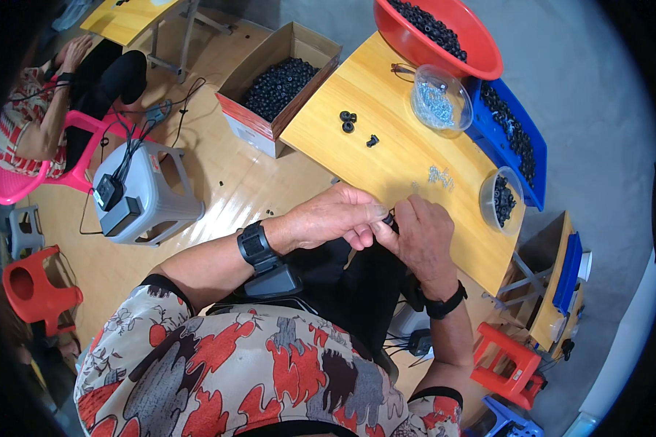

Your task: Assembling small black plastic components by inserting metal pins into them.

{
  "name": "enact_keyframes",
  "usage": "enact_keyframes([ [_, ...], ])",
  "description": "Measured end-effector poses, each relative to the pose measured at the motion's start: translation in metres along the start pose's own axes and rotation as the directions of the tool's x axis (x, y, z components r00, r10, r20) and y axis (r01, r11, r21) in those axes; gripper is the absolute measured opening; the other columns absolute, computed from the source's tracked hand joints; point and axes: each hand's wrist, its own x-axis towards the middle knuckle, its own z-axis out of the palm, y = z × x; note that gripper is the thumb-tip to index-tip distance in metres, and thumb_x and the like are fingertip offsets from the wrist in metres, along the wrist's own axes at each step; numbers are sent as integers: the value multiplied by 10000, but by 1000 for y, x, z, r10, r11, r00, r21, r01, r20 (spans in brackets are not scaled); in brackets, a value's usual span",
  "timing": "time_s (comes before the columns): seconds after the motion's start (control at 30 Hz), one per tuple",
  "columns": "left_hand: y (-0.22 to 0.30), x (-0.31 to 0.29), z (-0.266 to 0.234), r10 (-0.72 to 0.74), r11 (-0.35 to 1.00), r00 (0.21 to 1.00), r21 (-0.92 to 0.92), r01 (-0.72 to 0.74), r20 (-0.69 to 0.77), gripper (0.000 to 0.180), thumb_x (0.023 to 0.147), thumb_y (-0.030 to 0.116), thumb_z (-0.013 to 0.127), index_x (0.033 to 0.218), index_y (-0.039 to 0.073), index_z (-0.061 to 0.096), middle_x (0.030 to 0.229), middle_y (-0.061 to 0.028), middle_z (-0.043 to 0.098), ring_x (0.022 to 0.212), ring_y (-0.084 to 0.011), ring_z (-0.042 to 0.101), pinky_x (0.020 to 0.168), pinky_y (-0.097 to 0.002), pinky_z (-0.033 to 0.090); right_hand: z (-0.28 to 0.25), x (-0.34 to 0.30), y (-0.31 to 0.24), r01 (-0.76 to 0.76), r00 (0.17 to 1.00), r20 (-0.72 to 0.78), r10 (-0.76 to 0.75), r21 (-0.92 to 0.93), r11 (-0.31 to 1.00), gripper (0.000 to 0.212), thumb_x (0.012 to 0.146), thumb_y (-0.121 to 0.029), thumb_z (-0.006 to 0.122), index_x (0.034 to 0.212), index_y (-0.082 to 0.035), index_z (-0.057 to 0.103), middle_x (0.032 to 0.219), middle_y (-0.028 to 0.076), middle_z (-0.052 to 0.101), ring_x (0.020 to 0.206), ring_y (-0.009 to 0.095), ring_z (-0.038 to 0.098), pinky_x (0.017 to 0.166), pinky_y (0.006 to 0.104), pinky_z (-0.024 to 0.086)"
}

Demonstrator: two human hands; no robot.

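Patterned shirt (291, 379) foremost, forearms (208, 275) angled inward, left hand (332, 218) and right hand (423, 240) met at the near edge of the bench (375, 98), each grip drawn to a narrow pinch on one small black part (389, 218).

Left forearm (208, 273) slants in from the side, left hand (335, 216) has its thumb out straight and lower fingers curled. Right forearm (450, 349) runs nearly upright, right hand (424, 237) knuckles-up. Both are pinching, fingertips basically together.
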Motion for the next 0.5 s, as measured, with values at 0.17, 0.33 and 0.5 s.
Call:
enact_keyframes([
  [0.17, -5, 3, 0, 120, 992, 993, 48, -119, -17, 263, 961, 252, 542, 909, 22, 657, 752, -32, 649, 635, -73, 601, 609, -208, 486, 3, 0, 0, 10, 999, -31, -10, 3, 1000, 397, 705, -399, 723, 680, -98, 467, 629, 68, 407, 518, 236, 485, 484, 344, 366],
  [0.33, -6, 2, 1, 158, 985, 987, 78, -155, -32, 259, 959, 240, 547, 882, 23, 667, 724, -30, 645, 622, -74, 595, 610, -208, 483, 5, -3, -2, -12, 1000, -5, 12, 35, 999, 395, 696, -400, 718, 674, -97, 465, 630, 72, 415, 514, 244, 485, 473, 354, 366],
  [0.5, -11, 2, 4, 150, 983, 988, 112, -144, -45, 271, 960, 240, 544, 859, 22, 669, 707, -32, 643, 617, -73, 587, 603, -208, 476, 10, -12, -3, -11, 1000, 21, 11, 32, 999, 398, 695, -406, 711, 696, -93, 465, 631, 71, 428, 505, 249, 486, 466, 364, 371],
])
